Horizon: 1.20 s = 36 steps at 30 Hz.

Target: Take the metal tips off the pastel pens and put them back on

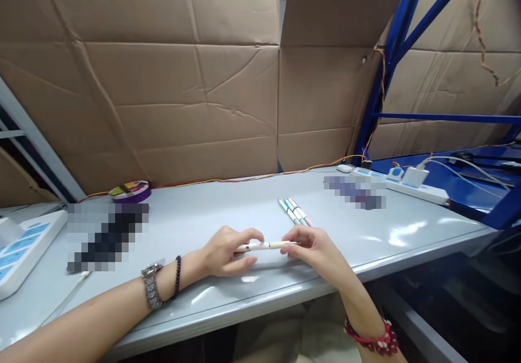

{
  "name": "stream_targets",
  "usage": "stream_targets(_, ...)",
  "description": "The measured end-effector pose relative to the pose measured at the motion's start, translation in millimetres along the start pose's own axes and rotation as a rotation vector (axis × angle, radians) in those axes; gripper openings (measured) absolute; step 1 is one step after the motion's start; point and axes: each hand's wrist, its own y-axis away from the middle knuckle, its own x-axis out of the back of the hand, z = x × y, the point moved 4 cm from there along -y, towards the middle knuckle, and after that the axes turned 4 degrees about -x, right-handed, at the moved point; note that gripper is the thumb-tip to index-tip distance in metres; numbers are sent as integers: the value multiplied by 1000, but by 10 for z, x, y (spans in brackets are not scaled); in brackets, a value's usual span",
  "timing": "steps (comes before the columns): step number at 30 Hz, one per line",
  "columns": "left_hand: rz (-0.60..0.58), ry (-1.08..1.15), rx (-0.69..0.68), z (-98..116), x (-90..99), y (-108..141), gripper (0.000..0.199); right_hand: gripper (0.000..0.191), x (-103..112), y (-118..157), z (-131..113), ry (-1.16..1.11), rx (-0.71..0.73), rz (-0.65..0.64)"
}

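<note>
A slim white and cream pen (266,246) lies level across the space between my hands, just over the near part of the grey table (195,303). My right hand (315,249) pinches its right end between thumb and fingertips. At the other end, my left hand (232,250) has its thumb and index finger apart, the index tip resting on the barrel; its remaining fingers are mostly hidden. Several capped pens (294,211) with white, teal and pink parts lie side by side just beyond my right hand.
A purple tape roll (131,191) sits at the back left. Power strips (30,249) stand at the far left and at the back right, by a white mouse (344,168). Two blurred patches cover items on the table. Cardboard and a blue frame (391,64) rise behind.
</note>
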Motion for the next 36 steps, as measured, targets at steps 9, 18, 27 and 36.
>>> stream_targets(9, -27, 42, 73, -29, -27, -68, 27, 19, 37, 2, -19, 19, 104, 171)
stream_targets(18, 1, 20, 87, -67, -28, -28, 17, 15, -27, 32, -55, 84, 81, 12)
stream_targets(27, -30, 22, 77, -88, -49, -20, 28, 12, -63, 63, -41, 173, 74, -63)
stream_targets(36, -65, 116, 198, -96, -60, -69, 27, 12, -57, 61, -44, 263, 94, 4)
